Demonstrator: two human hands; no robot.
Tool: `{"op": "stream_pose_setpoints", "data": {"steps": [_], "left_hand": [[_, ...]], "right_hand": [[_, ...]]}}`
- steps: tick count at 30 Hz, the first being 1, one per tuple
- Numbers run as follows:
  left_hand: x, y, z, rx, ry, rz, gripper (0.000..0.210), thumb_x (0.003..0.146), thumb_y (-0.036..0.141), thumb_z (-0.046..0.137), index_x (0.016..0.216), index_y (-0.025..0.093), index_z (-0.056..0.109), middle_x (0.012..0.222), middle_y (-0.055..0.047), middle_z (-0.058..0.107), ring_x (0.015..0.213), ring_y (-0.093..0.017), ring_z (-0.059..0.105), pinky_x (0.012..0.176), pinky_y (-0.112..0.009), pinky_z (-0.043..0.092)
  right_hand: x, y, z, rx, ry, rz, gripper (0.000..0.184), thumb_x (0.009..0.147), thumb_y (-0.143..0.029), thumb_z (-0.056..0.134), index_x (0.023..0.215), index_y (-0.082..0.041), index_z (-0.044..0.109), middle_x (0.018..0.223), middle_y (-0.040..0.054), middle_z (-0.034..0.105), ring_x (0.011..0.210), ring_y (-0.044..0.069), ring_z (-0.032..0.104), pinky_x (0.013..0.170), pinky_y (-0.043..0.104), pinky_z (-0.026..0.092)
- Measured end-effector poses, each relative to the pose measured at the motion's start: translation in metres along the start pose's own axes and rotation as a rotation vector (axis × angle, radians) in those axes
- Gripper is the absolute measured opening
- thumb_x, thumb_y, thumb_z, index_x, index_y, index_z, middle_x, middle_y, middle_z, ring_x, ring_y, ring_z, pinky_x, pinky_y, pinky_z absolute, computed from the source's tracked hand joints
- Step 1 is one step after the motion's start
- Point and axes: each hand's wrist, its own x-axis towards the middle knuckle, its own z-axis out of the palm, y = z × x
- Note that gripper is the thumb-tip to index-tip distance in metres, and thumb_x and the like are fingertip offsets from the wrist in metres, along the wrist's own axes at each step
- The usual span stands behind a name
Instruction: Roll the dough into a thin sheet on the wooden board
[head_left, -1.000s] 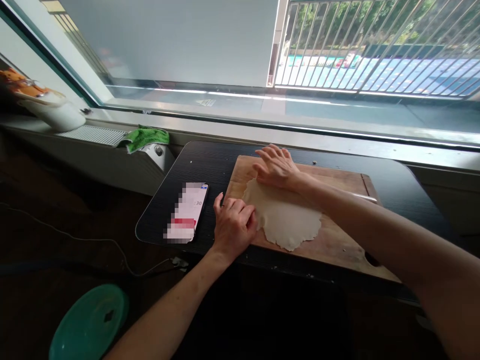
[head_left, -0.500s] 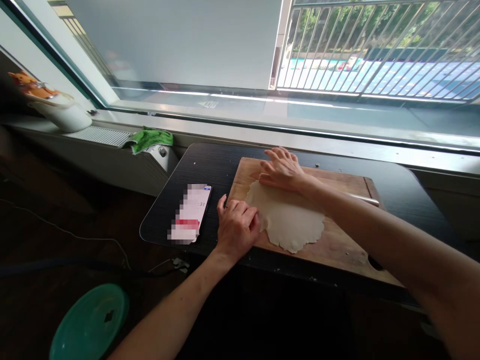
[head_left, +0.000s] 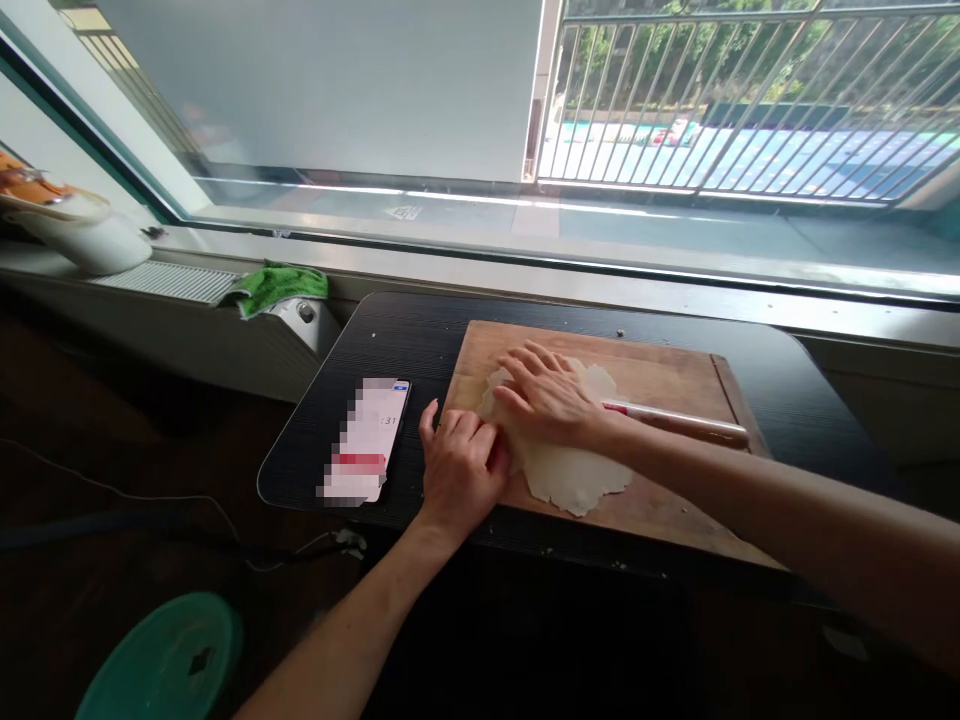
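A thin, pale dough sheet [head_left: 577,475] with a ragged edge lies on a wooden cutting board [head_left: 667,375]. Spread flat over its upper middle is my right hand [head_left: 544,395], palm down with the fingers out. My left hand [head_left: 465,455] sits at the sheet's left edge, fingers curled and thumb against them, closed on the dough there; the little finger sticks out. The fingertips' hold is partly hidden. Just beyond my right forearm, a rolling pin [head_left: 690,420] rests on the board, partly covered by the wrist.
The board stands on a black table [head_left: 795,390] under a window. Left of the board lies a phone [head_left: 367,440]. A green cloth [head_left: 277,288] hangs over the radiator [head_left: 292,340], near a white pot [head_left: 90,235]. On the floor is a teal basin [head_left: 161,650].
My right hand has moved from the dough's far edge back onto its middle, uncovering the far edge and more of the rolling pin. The left hand stays at the left edge. The view has shifted slightly.
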Motion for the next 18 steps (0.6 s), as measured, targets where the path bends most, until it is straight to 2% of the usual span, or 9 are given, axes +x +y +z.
{"op": "stream_pose_setpoints", "data": {"steps": [4, 6, 8, 10, 11, 13, 16, 18], "left_hand": [[0.0, -0.001, 0.0, -0.007, 0.02, -0.035, 0.013, 0.09, 0.02, 0.058, 0.082, 0.023, 0.068, 0.083, -0.003, 0.067, 0.092, -0.023, 0.061, 0.114, -0.052, 0.028], [-0.001, -0.003, 0.001, -0.021, 0.049, -0.063, 0.013, 0.09, 0.02, 0.057, 0.082, 0.023, 0.067, 0.083, -0.003, 0.067, 0.09, -0.023, 0.061, 0.112, -0.051, 0.03], [-0.002, -0.004, 0.001, -0.04, 0.094, -0.093, 0.013, 0.09, 0.02, 0.057, 0.083, 0.023, 0.067, 0.083, -0.003, 0.066, 0.089, -0.023, 0.061, 0.11, -0.05, 0.033], [-0.003, -0.005, 0.002, -0.049, 0.129, -0.115, 0.012, 0.089, 0.019, 0.057, 0.085, 0.023, 0.067, 0.084, -0.004, 0.065, 0.09, -0.023, 0.062, 0.109, -0.05, 0.035], [-0.002, -0.004, 0.003, -0.047, 0.133, -0.121, 0.011, 0.089, 0.019, 0.058, 0.086, 0.023, 0.067, 0.084, -0.004, 0.065, 0.091, -0.024, 0.062, 0.109, -0.05, 0.035], [-0.001, -0.004, 0.002, -0.038, 0.105, -0.122, 0.01, 0.087, 0.018, 0.059, 0.087, 0.023, 0.068, 0.086, -0.004, 0.065, 0.092, -0.024, 0.061, 0.108, -0.051, 0.035], [0.004, -0.006, -0.002, -0.022, 0.007, -0.12, 0.011, 0.087, 0.018, 0.061, 0.083, 0.024, 0.069, 0.086, -0.003, 0.067, 0.091, -0.025, 0.06, 0.107, -0.052, 0.034], [0.007, -0.011, -0.005, 0.001, -0.046, -0.113, 0.012, 0.088, 0.019, 0.061, 0.081, 0.024, 0.069, 0.085, -0.003, 0.068, 0.09, -0.025, 0.06, 0.107, -0.053, 0.032]], "right_hand": [[0.023, 0.017, -0.004, -0.045, 0.059, 0.128, 0.065, 0.098, -0.059, 0.032, 0.15, -0.022, 0.043, 0.158, 0.0129, 0.04, 0.148, 0.036, 0.026, 0.118, 0.06, 0.023], [0.036, 0.026, -0.008, -0.021, 0.087, 0.241, 0.062, 0.1, -0.053, 0.028, 0.15, -0.021, 0.043, 0.156, 0.0153, 0.042, 0.146, 0.036, 0.03, 0.115, 0.062, 0.026], [0.032, 0.023, -0.008, -0.007, 0.072, 0.204, 0.058, 0.1, -0.051, 0.027, 0.146, -0.022, 0.048, 0.151, 0.0148, 0.047, 0.143, 0.035, 0.035, 0.113, 0.06, 0.03], [0.017, 0.011, -0.005, -0.009, 0.034, 0.043, 0.055, 0.099, -0.055, 0.031, 0.139, -0.024, 0.054, 0.147, 0.0122, 0.052, 0.14, 0.033, 0.037, 0.113, 0.056, 0.032], [0.009, 0.006, -0.003, -0.002, 0.058, 0.011, 0.055, 0.1, -0.054, 0.03, 0.139, -0.025, 0.055, 0.144, 0.0109, 0.055, 0.14, 0.031, 0.038, 0.114, 0.053, 0.031], [0.005, 0.003, -0.001, -0.014, 0.104, -0.006, 0.056, 0.101, -0.054, 0.03, 0.14, -0.024, 0.053, 0.146, 0.0102, 0.055, 0.142, 0.03, 0.035, 0.117, 0.052, 0.027], [0.024, 0.019, -0.006, -0.033, 0.119, 0.146, 0.062, 0.098, -0.057, 0.036, 0.147, -0.02, 0.046, 0.151, 0.0158, 0.047, 0.142, 0.035, 0.035, 0.114, 0.057, 0.029], [0.036, 0.028, -0.009, -0.008, 0.09, 0.261, 0.059, 0.099, -0.054, 0.032, 0.146, -0.021, 0.047, 0.149, 0.0171, 0.049, 0.139, 0.036, 0.039, 0.109, 0.059, 0.034]]}}
